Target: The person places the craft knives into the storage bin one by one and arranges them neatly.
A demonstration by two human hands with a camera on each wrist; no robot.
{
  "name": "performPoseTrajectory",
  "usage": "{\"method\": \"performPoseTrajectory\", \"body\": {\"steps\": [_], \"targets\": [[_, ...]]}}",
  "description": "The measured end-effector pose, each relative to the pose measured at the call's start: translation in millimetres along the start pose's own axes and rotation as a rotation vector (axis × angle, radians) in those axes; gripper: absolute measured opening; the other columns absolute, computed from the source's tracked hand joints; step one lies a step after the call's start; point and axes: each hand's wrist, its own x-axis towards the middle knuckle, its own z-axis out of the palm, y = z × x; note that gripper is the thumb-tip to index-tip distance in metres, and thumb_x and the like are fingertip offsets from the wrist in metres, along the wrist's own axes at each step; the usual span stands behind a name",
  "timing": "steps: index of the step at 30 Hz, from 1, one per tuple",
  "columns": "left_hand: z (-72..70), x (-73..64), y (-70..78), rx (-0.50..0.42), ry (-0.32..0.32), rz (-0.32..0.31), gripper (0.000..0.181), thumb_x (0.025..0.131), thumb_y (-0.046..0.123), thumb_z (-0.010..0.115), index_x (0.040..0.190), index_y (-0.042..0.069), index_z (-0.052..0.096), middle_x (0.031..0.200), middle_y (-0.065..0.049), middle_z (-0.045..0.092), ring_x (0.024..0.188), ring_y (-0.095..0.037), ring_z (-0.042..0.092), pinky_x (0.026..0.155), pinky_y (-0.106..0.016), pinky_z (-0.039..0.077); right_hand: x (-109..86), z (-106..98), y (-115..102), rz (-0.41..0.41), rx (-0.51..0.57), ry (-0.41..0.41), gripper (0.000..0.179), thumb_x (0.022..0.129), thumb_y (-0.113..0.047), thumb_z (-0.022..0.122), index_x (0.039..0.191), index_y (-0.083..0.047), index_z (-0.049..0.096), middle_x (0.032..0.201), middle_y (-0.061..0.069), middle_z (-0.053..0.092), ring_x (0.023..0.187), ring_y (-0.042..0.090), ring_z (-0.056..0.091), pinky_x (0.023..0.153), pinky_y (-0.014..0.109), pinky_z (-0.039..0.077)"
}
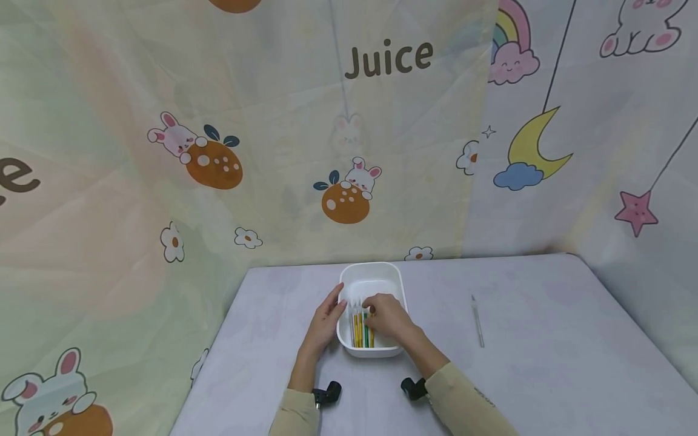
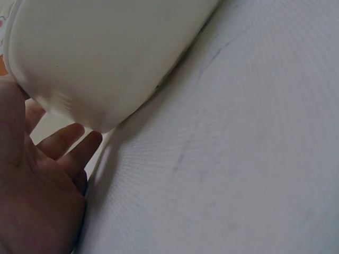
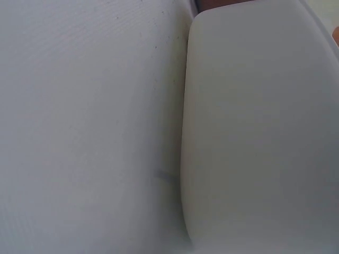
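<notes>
A white rectangular tub (image 1: 373,275) with rounded corners stands on the table. Inside its near left part, several slim pens (image 1: 358,332) lie side by side, with yellow and green lower halves and pale, clear-looking upper ends. My left hand (image 1: 325,322) holds the tub's left side, thumb at the rim and fingers against the outer wall; the left wrist view shows the fingertips (image 2: 94,138) low on that wall. Over the tub, my right hand (image 1: 388,315) pinches a pen at the right of the row, its curled fingers hiding the pen's upper part. In the right wrist view the tub's outer wall (image 3: 254,127) fills the right side.
A single clear, slim pen (image 1: 478,322) lies on the table to the right of the tub. The pale table (image 1: 545,363) ends at printed cloth walls (image 1: 283,200) behind and at both sides. Black wrist cameras (image 1: 327,393) sit at the sleeve ends.
</notes>
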Motion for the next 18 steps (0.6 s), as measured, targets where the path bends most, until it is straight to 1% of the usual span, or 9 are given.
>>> {"method": "performPoseTrajectory", "body": {"steps": [5,8,10,13,18], "targets": [[-0.3,1.0,-1.0,0.013,0.000,0.005,0.050,0.108,0.034,0.055,0.157,0.037,0.045,0.169,0.005,0.034,0.160,-0.027,0.027,0.128,-0.054,0.024,-1.1,-0.4,0.5,-0.011,0.031,0.034,0.033,0.088,-0.010,0.082,0.120,-0.005,0.077,0.102,0.010,0.073,0.085,0.017,0.063,0.073,0.033,0.058],[-0.1,1.1,-1.8,0.003,-0.001,0.008,0.050,0.108,0.034,0.056,0.157,0.037,0.046,0.169,0.004,0.035,0.159,-0.027,0.027,0.128,-0.054,0.025,-1.6,-0.3,1.9,-0.026,0.046,0.057,0.034,0.089,-0.010,0.081,0.122,-0.005,0.076,0.106,0.010,0.073,0.089,0.017,0.066,0.074,0.033,0.060],[-0.1,1.0,-2.2,-0.003,0.000,0.005,0.050,0.108,0.035,0.057,0.156,0.038,0.046,0.169,0.005,0.035,0.159,-0.025,0.027,0.128,-0.053,0.025,-2.3,-0.5,2.8,-0.043,0.060,0.081,0.034,0.089,-0.009,0.081,0.123,-0.005,0.075,0.108,0.009,0.073,0.088,0.016,0.067,0.072,0.031,0.061],[0.2,0.7,-2.5,-0.003,-0.006,0.010,0.050,0.108,0.034,0.057,0.156,0.037,0.046,0.169,0.005,0.034,0.159,-0.025,0.027,0.129,-0.052,0.024,-4.6,-1.3,3.6,-0.093,0.101,0.158,0.034,0.090,-0.009,0.081,0.123,-0.005,0.075,0.107,0.007,0.073,0.085,0.013,0.068,0.071,0.027,0.061],[0.1,0.9,-2.5,-0.006,-0.005,0.012,0.050,0.108,0.035,0.057,0.157,0.036,0.046,0.169,0.004,0.034,0.160,-0.025,0.026,0.129,-0.052,0.024,-7.7,-2.8,5.5,-0.214,0.183,0.343,0.033,0.089,-0.007,0.082,0.121,-0.007,0.075,0.107,0.009,0.074,0.081,0.013,0.071,0.071,0.020,0.060]]}}
